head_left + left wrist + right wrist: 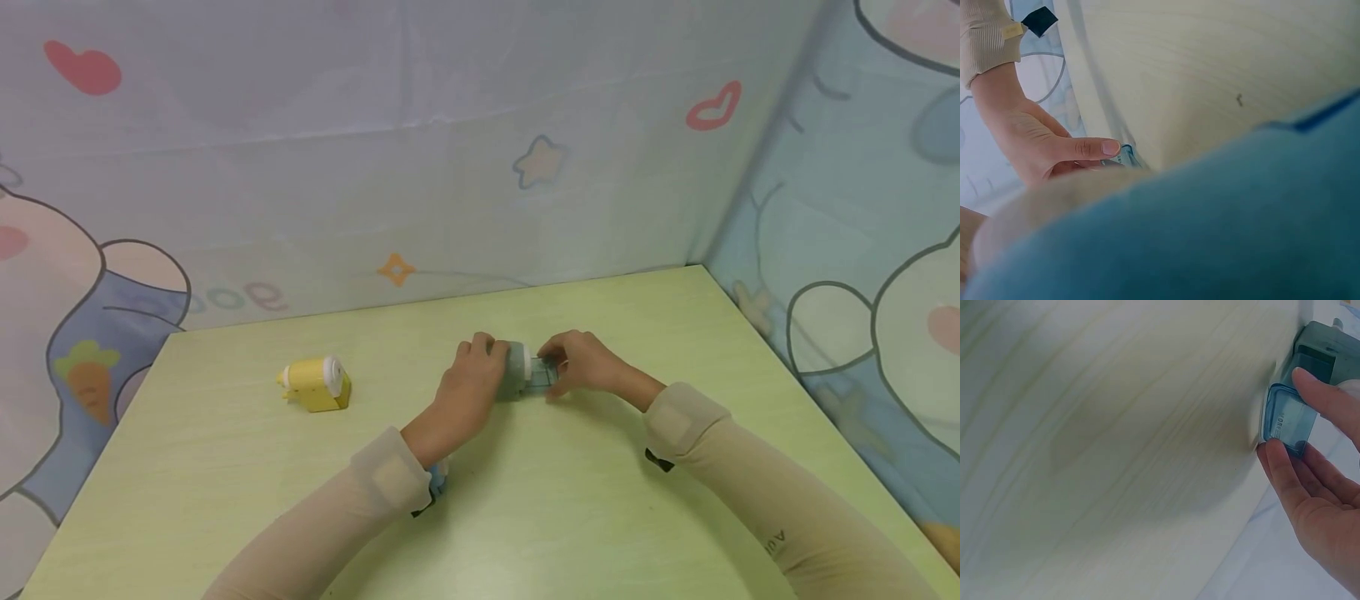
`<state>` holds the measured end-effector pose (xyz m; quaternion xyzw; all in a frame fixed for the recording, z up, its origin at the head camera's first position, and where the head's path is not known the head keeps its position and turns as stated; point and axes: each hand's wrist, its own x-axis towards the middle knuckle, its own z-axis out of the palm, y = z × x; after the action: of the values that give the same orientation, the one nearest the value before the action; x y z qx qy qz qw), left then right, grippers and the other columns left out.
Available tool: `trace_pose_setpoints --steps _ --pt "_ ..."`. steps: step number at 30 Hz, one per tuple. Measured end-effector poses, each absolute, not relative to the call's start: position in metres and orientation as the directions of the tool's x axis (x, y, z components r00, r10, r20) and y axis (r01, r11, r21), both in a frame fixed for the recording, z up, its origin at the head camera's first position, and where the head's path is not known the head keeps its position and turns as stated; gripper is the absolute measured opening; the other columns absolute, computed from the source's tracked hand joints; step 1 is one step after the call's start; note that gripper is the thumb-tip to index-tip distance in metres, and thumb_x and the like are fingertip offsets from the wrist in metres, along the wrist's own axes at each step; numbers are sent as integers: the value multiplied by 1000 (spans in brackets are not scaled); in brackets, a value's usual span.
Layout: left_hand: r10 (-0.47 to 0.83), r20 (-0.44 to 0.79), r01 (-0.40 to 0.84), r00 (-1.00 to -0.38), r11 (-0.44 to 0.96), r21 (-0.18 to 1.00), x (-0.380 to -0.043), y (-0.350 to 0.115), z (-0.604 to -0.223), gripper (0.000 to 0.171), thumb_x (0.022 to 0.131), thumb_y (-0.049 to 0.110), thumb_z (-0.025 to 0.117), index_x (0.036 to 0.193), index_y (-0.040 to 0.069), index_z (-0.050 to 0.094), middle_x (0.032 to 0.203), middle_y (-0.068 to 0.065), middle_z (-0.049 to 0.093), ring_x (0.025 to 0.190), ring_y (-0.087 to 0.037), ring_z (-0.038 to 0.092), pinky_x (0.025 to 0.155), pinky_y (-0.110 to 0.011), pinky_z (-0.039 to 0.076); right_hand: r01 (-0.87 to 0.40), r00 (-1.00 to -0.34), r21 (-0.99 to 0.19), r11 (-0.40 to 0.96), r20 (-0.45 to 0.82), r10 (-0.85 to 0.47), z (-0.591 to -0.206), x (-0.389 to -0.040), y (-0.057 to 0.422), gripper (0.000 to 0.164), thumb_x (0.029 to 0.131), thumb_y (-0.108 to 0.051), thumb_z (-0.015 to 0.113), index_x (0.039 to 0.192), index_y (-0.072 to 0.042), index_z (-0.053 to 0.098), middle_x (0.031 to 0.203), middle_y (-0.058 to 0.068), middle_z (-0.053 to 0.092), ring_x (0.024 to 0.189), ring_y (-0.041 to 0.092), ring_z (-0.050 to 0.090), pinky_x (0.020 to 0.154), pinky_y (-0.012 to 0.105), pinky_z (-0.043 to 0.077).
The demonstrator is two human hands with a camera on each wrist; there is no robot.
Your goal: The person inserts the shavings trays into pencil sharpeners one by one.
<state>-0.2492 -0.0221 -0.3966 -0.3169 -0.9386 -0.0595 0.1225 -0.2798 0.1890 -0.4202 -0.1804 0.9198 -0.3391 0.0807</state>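
Observation:
A grey-green pencil sharpener [512,372] lies on the table, and my left hand [467,385] grips its body from the left, fingers over the top. From its right end sticks out a see-through blue-green shavings drawer [1291,415]. My right hand [587,362] pinches this drawer between thumb and fingers; in the right wrist view, the thumb lies on one side and fingertips at the outer end. The drawer still overlaps the sharpener's opening. In the left wrist view a blurred blue surface [1210,244] covers the lower part and hides the left hand's grip.
To the left stands a yellow and white crank pencil sharpener [318,384]. A small blue thing [438,477] shows beside the left cuff, mostly hidden by the forearm. A printed cloth wall [337,167] rises behind the table [225,500], with another at the right.

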Motion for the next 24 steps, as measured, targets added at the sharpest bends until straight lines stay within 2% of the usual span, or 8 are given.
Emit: trace_pose_setpoints --steps 14,24 --pt "562 327 586 -760 809 -29 -248 -18 -399 39 76 -1 69 111 2 51 107 -16 49 87 -26 50 45 -23 47 -291 -917 -674 679 -6 -398 -421 -279 183 59 58 -10 85 109 5 58 101 15 61 90 25 57 75 31 50" --pt "547 358 567 -757 822 -55 -248 -14 -399 30 78 0 67 105 0 54 101 -16 51 82 -24 50 47 -22 48 -295 -914 -684 668 -2 -405 -421 -280 175 52 58 -9 85 103 -1 61 96 10 63 86 23 58 72 28 50"
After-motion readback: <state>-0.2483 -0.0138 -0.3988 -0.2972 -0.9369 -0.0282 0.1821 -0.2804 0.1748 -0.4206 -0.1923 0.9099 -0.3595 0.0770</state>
